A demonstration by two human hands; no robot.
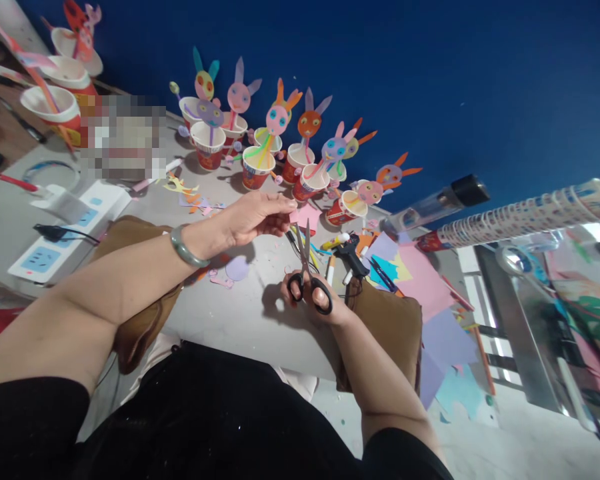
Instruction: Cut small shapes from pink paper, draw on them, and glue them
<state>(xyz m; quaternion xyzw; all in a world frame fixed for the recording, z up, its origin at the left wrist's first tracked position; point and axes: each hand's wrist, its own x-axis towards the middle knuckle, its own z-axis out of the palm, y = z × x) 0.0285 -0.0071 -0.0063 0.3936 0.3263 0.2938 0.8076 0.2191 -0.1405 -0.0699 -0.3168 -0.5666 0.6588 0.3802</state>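
In the head view, my right hand (313,299) has its fingers through the black handles of a pair of scissors (305,257). The blades are parted and point up toward my left hand. Between the thumb and fingers of my left hand (260,217) is a small piece of pink paper (295,216), just beyond the scissor tips. Whether the blades touch it I cannot tell. A larger pink paper piece (309,219) lies behind. Below my left hand rest a purple paper circle (237,268) and pink paper scraps (221,279).
Several paper cups with rabbit-faced paper figures (278,121) stand along the blue wall (380,60). At the right are a glue gun (353,255), coloured paper sheets (425,280) and a long cup stack (520,217). A power strip (70,230) lies left. Brown cushions (387,327) lie at the table edge.
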